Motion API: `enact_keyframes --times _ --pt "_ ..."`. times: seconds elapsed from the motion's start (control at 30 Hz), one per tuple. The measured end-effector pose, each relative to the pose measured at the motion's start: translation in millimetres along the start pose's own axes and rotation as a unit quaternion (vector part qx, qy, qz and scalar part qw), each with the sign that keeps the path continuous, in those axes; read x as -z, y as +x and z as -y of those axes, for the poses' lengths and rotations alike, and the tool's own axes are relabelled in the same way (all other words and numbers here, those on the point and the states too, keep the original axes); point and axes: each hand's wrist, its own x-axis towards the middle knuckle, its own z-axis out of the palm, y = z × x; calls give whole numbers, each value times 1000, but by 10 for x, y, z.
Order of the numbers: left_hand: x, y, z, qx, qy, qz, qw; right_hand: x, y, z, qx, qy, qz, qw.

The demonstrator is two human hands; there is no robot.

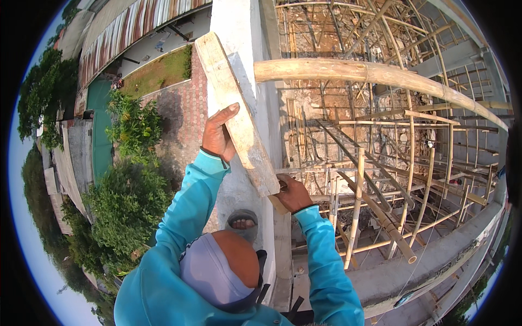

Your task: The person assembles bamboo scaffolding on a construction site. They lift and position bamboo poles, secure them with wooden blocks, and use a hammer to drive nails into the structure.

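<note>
A thick, rough wooden plank (pixel 247 142) lies aslant in front of me, over the top of a pale wall (pixel 234 19). My left hand (pixel 219 132) is closed round its left edge near the middle, the thumb lying on the upper face. At the plank's near end my right hand (pixel 294 194) is closed on the right edge, with its fingertips partly hidden. Beneath that end a short piece of wood (pixel 279 205) sticks out; whether the right hand touches it cannot be made out.
A thick bamboo pole (pixel 348 70) juts rightward from the wall. To the right, bamboo scaffolding (pixel 359 206) and a ladder (pixel 364 157) stand over a deep drop. Far below on the left are a paved yard (pixel 185 108) and trees (pixel 122 206). My foot (pixel 242 223) rests on the wall top.
</note>
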Motion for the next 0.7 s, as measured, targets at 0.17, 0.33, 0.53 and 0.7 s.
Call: enact_keyframes --times 0.17,0.33,0.53,0.7 --pt "61 66 -332 -85 -14 -46 995 -258 117 191 -20 -130 31 991" --pt "568 221 -745 -218 -66 -117 967 -264 -377 50 -47 -84 -5 995" --pt "823 533 -379 -176 -70 -212 959 -190 -1369 -506 -54 -131 -158 977" --pt "632 338 130 -149 108 -262 947 130 -1152 -110 73 -157 -252 952"
